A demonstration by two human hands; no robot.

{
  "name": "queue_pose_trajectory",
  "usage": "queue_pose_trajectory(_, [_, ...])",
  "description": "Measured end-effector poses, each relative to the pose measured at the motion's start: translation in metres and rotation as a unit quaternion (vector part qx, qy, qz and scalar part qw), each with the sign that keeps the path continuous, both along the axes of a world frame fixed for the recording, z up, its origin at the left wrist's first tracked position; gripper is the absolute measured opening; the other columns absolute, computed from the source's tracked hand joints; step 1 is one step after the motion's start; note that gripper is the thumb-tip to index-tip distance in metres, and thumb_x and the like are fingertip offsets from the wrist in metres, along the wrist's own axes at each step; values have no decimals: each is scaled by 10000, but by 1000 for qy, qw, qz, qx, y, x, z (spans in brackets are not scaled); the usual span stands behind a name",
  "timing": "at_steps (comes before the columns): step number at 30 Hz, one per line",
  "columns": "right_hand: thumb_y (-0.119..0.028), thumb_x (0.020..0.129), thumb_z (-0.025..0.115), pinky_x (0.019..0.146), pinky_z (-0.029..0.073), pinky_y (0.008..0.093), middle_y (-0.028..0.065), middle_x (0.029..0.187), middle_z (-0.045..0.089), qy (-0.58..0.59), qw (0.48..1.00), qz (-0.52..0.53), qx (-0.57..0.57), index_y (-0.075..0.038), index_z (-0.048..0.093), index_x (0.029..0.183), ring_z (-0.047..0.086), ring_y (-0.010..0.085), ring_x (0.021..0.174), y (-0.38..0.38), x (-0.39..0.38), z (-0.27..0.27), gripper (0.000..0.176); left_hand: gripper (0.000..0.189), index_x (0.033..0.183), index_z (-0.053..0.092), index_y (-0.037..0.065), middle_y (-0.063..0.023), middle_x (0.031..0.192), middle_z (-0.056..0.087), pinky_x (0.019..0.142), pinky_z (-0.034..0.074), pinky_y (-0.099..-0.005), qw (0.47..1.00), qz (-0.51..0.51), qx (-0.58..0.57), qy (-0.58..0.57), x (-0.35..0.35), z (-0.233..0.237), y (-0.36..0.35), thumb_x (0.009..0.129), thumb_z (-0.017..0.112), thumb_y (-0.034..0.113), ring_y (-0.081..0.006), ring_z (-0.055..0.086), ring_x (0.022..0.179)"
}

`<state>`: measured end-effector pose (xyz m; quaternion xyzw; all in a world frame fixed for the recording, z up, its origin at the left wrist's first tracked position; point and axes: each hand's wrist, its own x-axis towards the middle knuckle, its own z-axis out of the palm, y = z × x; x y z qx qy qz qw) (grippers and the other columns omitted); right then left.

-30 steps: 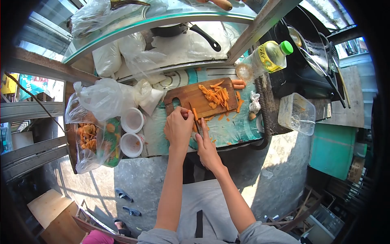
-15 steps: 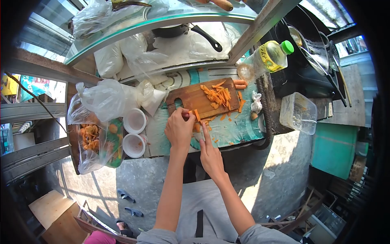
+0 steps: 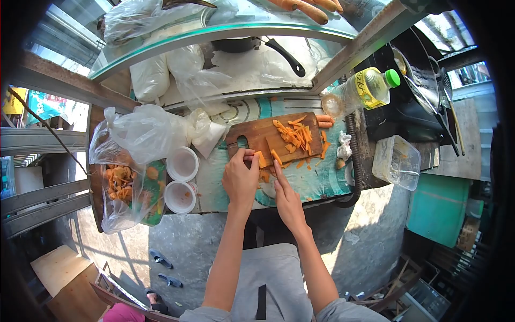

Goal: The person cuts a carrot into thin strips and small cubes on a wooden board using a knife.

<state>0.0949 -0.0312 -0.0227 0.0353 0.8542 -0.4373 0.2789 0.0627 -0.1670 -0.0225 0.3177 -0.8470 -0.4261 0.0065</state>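
My left hand (image 3: 240,174) is closed at the near edge of the wooden cutting board (image 3: 252,131), its fingertips pinching a carrot piece (image 3: 260,159). My right hand (image 3: 288,201) is closed around a knife (image 3: 270,144), index finger stretched along it; the handle is hidden in the palm and the blade is hard to make out. A cut carrot stick (image 3: 276,156) lies by the blade. Further up the board is a heap of carrot sticks (image 3: 294,135). Orange scraps lie on the green-and-white table cover (image 3: 327,180) around the board.
To the left are two white plastic cups (image 3: 181,163) and a clear bag (image 3: 142,131); orange peelings (image 3: 119,181) lie beyond. On the right stand a green-capped bottle (image 3: 370,88) and a clear plastic tub (image 3: 397,161). A glass shelf (image 3: 225,32) with carrots crosses above.
The view has shifted slightly, so the board appears a little lower and further right. A carrot stick now lies apart from the piece in my left hand, beside the knife.
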Motion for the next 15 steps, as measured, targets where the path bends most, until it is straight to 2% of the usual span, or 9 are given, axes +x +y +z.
queue_pose_trajectory(1, [-303, 1025, 345, 814, 478, 480, 212, 1121, 656, -11, 999, -41, -34, -374, 276, 1501, 612, 466, 900, 3, 0, -1, 486, 198, 922, 703, 74, -49, 801, 720, 612, 491, -340, 1000, 14, -9, 16, 1, -1, 1, 852, 688, 259, -194, 666, 668])
queue_pose_trajectory(2, [-289, 1026, 349, 745, 480, 405, 182, 956, 687, 18, 998, -49, -20, -332, 332, 1493, 647, 361, 789, 6, 1, -6, 469, 198, 922, 703, 74, -49, 801, 720, 612, 491, -340, 1000, 14, -7, 12, 2, -2, 2, 852, 688, 259, -194, 666, 668])
queue_pose_trajectory(3, [-289, 1026, 349, 745, 480, 405, 182, 956, 687, 15, 999, -49, -18, -332, 332, 1493, 647, 361, 789, 8, 0, -2, 469, 188, 937, 690, 86, -53, 825, 722, 642, 499, -370, 1000, 18, 3, -3, 0, 0, 0, 868, 667, 260, -237, 678, 732])
queue_pose_trajectory(4, [-275, 1024, 355, 710, 464, 368, 144, 842, 635, -21, 997, -62, -47, -306, 347, 1491, 609, 284, 726, 11, 0, 5, 468, 179, 951, 678, 98, -57, 848, 725, 672, 507, -400, 1000, 21, 11, -17, -2, 2, -1, 884, 645, 260, -281, 689, 795])
queue_pose_trajectory(5, [-262, 1023, 360, 675, 447, 332, 107, 729, 584, -57, 993, -77, -76, -279, 362, 1489, 571, 207, 663, 12, -1, 11, 466, 179, 951, 678, 98, -57, 848, 725, 672, 507, -400, 1000, 20, 14, -19, -3, 2, -2, 884, 645, 260, -281, 689, 795])
queue_pose_trajectory(6, [-262, 1023, 360, 675, 447, 332, 107, 729, 584, -58, 993, -78, -73, -279, 362, 1489, 571, 207, 663, 13, 0, 14, 466, 184, 958, 679, 100, -53, 839, 725, 665, 507, -404, 999, 24, 18, -15, -4, 3, -3, 887, 642, 265, -281, 689, 781])
queue_pose_trajectory(8, [-242, 1016, 371, 635, 416, 292, 45, 632, 427, -50, 988, -87, -116, -243, 400, 1475, 458, 132, 608, 13, 6, 17, 459, 192, 974, 684, 100, -46, 823, 726, 640, 504, -397, 999, 31, 22, -10, -4, 2, -5, 891, 638, 267, -260, 688, 739])
queue_pose_trajectory(15, [-200, 1001, 384, 644, 422, 294, 45, 627, 454, -54, 992, -72, -85, -243, 433, 1457, 481, 140, 605, 9, 11, 13, 460, 195, 968, 689, 93, -34, 809, 725, 614, 498, -354, 998, 31, 51, -24, -1, 10, -5, 874, 666, 262, -199, 679, 689])
